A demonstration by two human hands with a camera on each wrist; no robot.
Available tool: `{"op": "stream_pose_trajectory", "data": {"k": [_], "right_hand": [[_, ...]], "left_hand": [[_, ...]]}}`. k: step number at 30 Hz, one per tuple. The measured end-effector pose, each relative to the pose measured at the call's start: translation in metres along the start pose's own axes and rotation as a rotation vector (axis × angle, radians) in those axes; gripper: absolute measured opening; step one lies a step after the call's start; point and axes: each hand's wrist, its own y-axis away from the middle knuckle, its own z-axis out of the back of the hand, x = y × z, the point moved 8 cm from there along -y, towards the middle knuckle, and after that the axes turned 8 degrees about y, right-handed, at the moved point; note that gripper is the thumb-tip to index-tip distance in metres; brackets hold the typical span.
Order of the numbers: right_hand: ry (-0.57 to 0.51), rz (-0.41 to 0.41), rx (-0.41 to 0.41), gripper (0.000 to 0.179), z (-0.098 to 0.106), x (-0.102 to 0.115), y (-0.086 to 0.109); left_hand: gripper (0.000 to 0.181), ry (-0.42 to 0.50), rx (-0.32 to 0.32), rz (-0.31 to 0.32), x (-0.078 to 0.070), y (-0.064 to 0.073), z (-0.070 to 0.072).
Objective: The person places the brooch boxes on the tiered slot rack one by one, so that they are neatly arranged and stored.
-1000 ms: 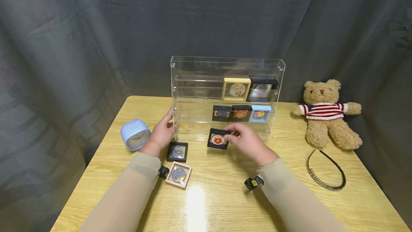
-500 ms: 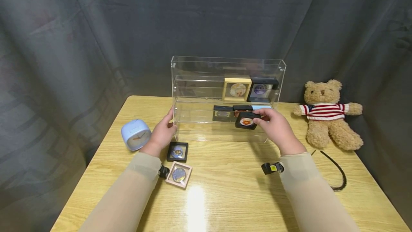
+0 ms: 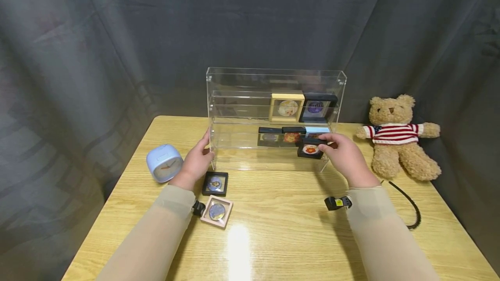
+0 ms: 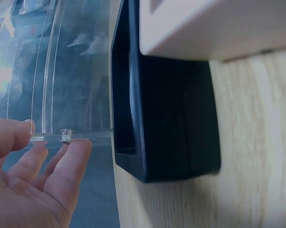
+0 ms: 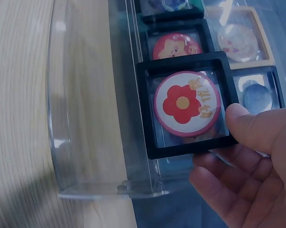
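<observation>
In my right hand (image 3: 347, 157), pinched between thumb and fingers, is a small black square display frame (image 5: 150, 114) holding a round badge with a red flower. It sits low in front of the right end of a clear acrylic display shelf (image 3: 234, 71), overlapping the light blue frame (image 3: 317, 129) there. My left hand (image 3: 196, 161) grips the shelf's left side panel, thumb and fingers on either face in the left wrist view. Other frames stand on the shelf: a yellow one (image 3: 272, 107), a black one (image 3: 321, 97) beside it, and two small black ones in the row below.
On the wooden table (image 3: 269, 246), another black frame (image 3: 215, 193) and a pink frame (image 3: 224, 221) lie close to my left wrist. A blue alarm clock (image 3: 161, 155) stands to the left. At the right are a teddy bear (image 3: 390, 155) and a black headband (image 3: 410, 203).
My right hand has carried the flower-badge frame rightward and up, from before the shelf's lower middle to its right end. The left hand stays at the side panel.
</observation>
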Motion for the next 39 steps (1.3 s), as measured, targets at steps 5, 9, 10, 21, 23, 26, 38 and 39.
{"op": "stream_pose_trajectory", "data": {"k": [5, 9, 10, 21, 23, 26, 38, 39], "right_hand": [[0.01, -0.012, 0.021, 0.034, 0.0, -0.007, 0.001], [0.027, 0.001, 0.023, 0.032, -0.003, -0.008, 0.002], [0.04, 0.005, 0.024, 0.032, -0.004, -0.009, 0.002], [0.135, 0.05, -0.02, 0.036, -0.018, -0.008, 0.006], [0.133, 0.049, -0.014, 0.037, -0.021, -0.009, 0.007], [0.15, 0.045, 0.003, 0.036, -0.027, -0.012, 0.008], [0.304, 0.114, 0.008, 0.038, -0.039, -0.015, 0.008], [0.308, 0.114, 0.006, 0.038, -0.04, -0.015, 0.008]], "left_hand": [[0.077, 0.008, 0.001, -0.002, 0.0, 0.0, 0.0], [0.076, 0.006, 0.006, -0.003, 0.001, 0.0, 0.0], [0.076, 0.006, 0.006, -0.001, 0.001, 0.0, 0.0], [0.076, -0.006, -0.003, 0.001, -0.001, 0.002, 0.001], [0.075, -0.006, 0.001, 0.003, -0.001, 0.002, 0.0], [0.075, -0.004, 0.004, 0.004, -0.001, 0.002, 0.0], [0.076, -0.013, 0.002, -0.003, -0.001, 0.002, 0.0], [0.076, -0.014, 0.004, -0.005, -0.002, 0.001, 0.0]]}}
